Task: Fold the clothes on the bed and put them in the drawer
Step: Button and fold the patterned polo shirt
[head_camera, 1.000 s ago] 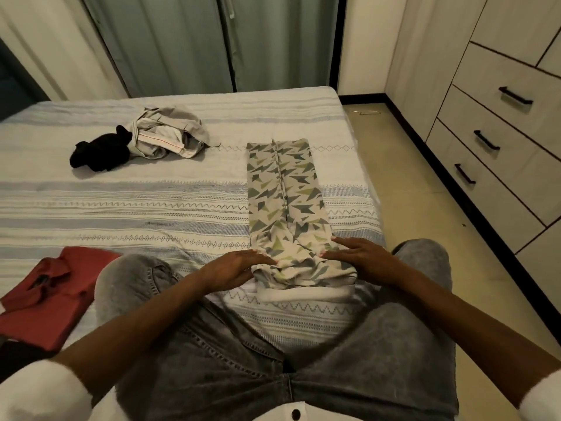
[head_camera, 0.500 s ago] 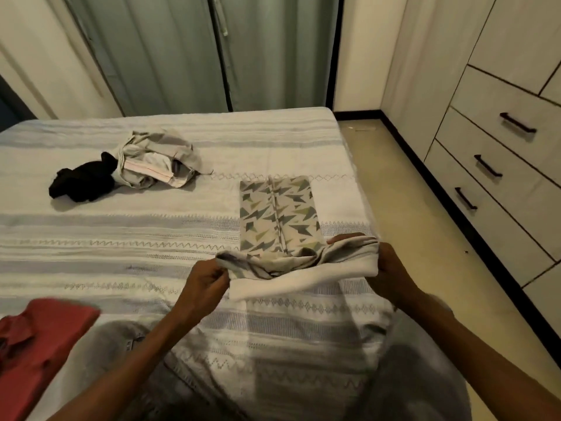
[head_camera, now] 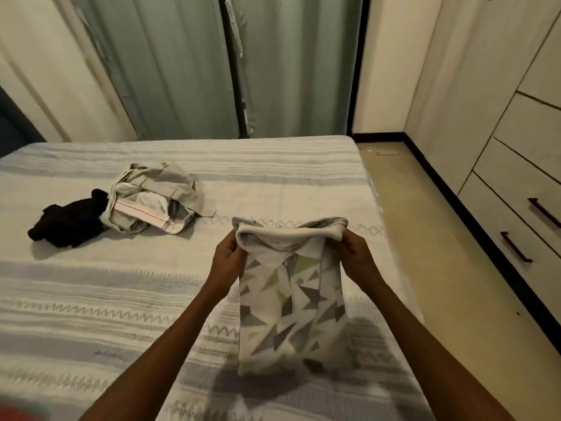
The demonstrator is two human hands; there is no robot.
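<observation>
Patterned garment (head_camera: 291, 305) hangs folded above the near right part of the bed (head_camera: 91, 299), its lower edge resting on the cover; left hand (head_camera: 226, 261) and right hand (head_camera: 356, 258) each have a closed grip pinching a top corner. Far left lie a grey garment (head_camera: 154, 199) and, touching it, a black garment (head_camera: 69, 221); bare cover lies between; closed drawers (head_camera: 516, 214) stand right, across the floor strip (head_camera: 425, 268).
</observation>
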